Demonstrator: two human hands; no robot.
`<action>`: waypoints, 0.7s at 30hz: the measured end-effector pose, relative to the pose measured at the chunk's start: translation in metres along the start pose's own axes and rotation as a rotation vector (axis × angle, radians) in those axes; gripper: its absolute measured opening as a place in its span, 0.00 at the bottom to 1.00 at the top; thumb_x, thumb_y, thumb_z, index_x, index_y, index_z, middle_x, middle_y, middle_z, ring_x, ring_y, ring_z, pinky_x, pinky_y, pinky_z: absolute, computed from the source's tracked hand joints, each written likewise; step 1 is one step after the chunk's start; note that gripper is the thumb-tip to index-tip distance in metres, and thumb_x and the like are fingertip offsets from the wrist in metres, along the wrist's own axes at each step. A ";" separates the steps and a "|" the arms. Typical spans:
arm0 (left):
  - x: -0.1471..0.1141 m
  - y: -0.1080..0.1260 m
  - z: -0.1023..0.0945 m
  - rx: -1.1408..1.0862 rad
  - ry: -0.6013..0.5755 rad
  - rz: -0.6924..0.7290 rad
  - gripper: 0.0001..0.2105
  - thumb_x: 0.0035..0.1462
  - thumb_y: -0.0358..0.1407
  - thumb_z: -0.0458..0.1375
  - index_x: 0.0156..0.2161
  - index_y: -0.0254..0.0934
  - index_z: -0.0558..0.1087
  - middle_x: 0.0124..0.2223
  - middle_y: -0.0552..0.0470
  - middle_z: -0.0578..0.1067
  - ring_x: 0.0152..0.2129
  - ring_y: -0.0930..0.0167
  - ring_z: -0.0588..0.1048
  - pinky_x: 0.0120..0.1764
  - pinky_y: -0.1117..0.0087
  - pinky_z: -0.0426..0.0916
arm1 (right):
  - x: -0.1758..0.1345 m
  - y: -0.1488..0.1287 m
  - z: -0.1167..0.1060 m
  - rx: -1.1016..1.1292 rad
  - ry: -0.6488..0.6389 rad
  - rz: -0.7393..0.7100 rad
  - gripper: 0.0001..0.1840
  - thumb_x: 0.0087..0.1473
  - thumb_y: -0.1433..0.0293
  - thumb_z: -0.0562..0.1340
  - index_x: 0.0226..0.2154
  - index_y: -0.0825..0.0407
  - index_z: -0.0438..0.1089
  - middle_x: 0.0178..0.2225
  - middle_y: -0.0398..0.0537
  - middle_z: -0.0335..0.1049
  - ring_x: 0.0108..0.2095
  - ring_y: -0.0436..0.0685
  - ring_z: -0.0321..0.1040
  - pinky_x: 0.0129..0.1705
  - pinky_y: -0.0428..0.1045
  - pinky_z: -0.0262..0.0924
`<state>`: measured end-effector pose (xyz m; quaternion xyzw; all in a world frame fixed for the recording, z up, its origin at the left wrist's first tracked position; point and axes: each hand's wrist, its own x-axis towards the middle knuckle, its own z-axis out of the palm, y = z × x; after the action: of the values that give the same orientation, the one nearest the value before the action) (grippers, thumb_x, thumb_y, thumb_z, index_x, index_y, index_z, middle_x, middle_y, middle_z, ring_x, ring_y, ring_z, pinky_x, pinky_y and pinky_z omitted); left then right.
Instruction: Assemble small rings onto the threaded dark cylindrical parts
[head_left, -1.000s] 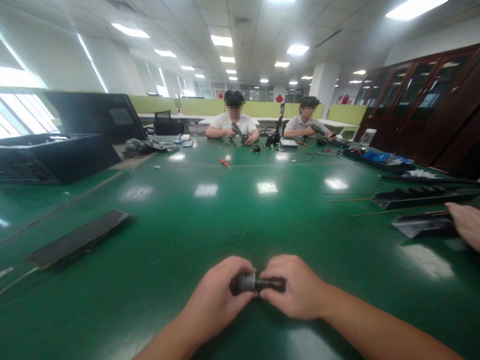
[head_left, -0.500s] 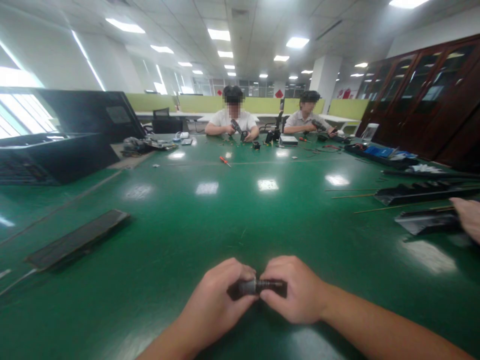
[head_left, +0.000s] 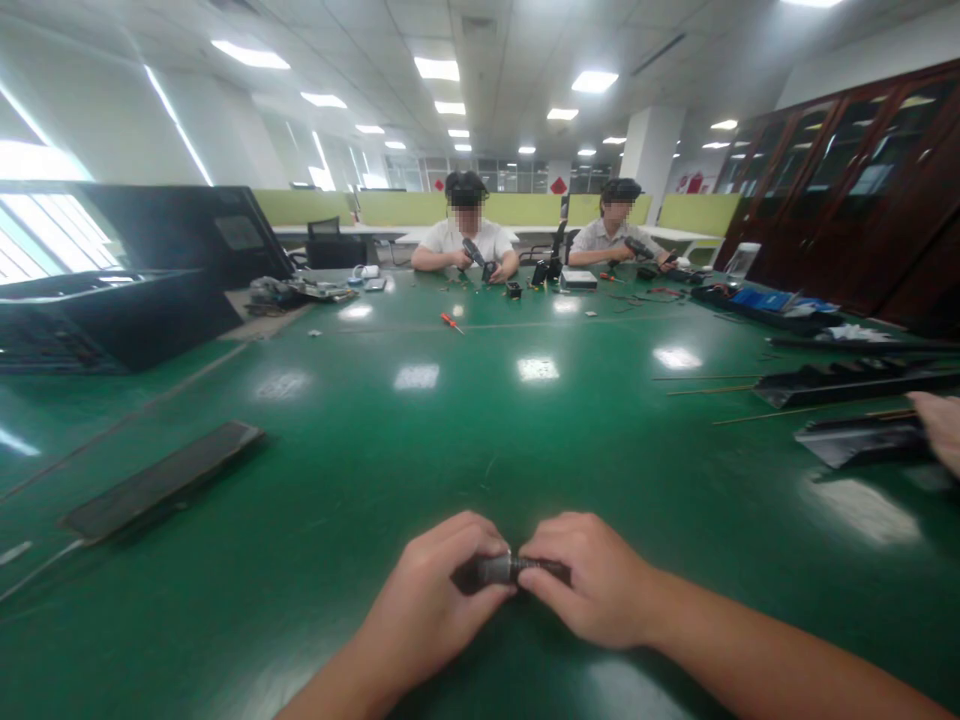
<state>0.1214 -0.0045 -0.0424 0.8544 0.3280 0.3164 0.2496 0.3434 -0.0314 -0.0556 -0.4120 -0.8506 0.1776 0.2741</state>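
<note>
A short dark cylinder [head_left: 495,570], grey towards the left and dark and ribbed towards the right, lies crosswise between my hands, low over the green table [head_left: 360,460]. My left hand [head_left: 442,580] is closed on its left end, thumb below and fingers above. On the right end, my right hand [head_left: 585,580] pinches the ribbed part between thumb and fingers. Both sets of fingertips nearly meet at the middle. Much of the cylinder is hidden, and its exact kind cannot be made out.
A long grey bar [head_left: 161,480] with a white cable lies left. At right are black channel pieces [head_left: 862,440], thin rods and another person's hand [head_left: 937,430]. A red screwdriver [head_left: 451,321] lies farther off; two people with power drills sit across. A large black case [head_left: 112,315] stands left.
Both hands keep hold of the cylinder in nearly the same place. Slightly less of its right end shows beside my right fingers. The view has shifted very slightly.
</note>
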 end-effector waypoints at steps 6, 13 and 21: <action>0.000 -0.001 0.002 0.005 0.001 -0.020 0.08 0.52 0.27 0.66 0.36 0.40 0.74 0.37 0.55 0.78 0.35 0.73 0.76 0.39 0.73 0.70 | 0.000 0.001 -0.001 -0.001 -0.008 -0.007 0.14 0.64 0.64 0.56 0.30 0.51 0.72 0.27 0.45 0.70 0.29 0.54 0.65 0.35 0.49 0.53; 0.000 -0.002 0.002 0.008 0.038 0.013 0.09 0.51 0.26 0.66 0.36 0.40 0.74 0.36 0.56 0.78 0.34 0.73 0.76 0.38 0.74 0.70 | -0.001 0.001 -0.002 0.007 0.005 -0.017 0.15 0.64 0.64 0.56 0.28 0.52 0.70 0.25 0.44 0.69 0.27 0.53 0.64 0.34 0.49 0.52; 0.001 0.002 0.001 0.020 0.064 0.058 0.09 0.51 0.27 0.66 0.36 0.40 0.74 0.36 0.55 0.78 0.33 0.73 0.76 0.37 0.75 0.70 | -0.003 0.000 -0.003 0.036 0.016 -0.024 0.15 0.65 0.64 0.56 0.30 0.51 0.72 0.26 0.44 0.70 0.28 0.53 0.65 0.35 0.49 0.53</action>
<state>0.1233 -0.0055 -0.0412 0.8555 0.3142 0.3472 0.2211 0.3470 -0.0336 -0.0541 -0.3983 -0.8499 0.1861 0.2905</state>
